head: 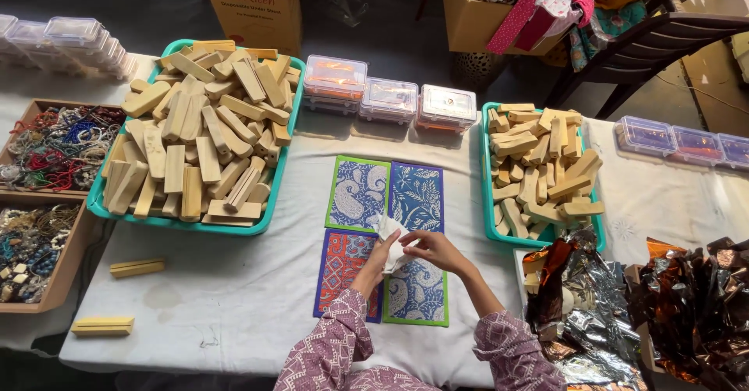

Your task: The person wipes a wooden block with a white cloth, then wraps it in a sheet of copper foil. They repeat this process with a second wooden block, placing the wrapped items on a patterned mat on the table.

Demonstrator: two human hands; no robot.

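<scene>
Both hands meet over the middle of the white-covered table [234, 297], above 4 printed fabric mats [388, 239] laid in a 2-by-2 block. The left hand [380, 257] and the right hand [431, 248] are each closed on the same small piece of white cloth or paper [389, 239], pinching it from opposite sides. The left fingers grip its lower left part and the right fingers its right edge.

The white piece rises from the hands toward 11 o'clock, so its long axis runs roughly from 5 to 11 o'clock, with the loose, crumpled end uppermost. It sits right over the point where the 4 mats meet, and it lies between the hands rather than off to 1 side. Neither hand is nearer: both are touching it.

From the hands, a large green tray of pale wooden blocks [199, 137] lies at 10 o'clock, well apart. A smaller green tray of blocks [538, 176] lies at 2 o'clock, nearer to the right hand. Crumpled foil wrappers [593, 313] sit at 4 o'clock, and 3 clear plastic boxes [390, 98] stand in a row at 12 o'clock.
</scene>
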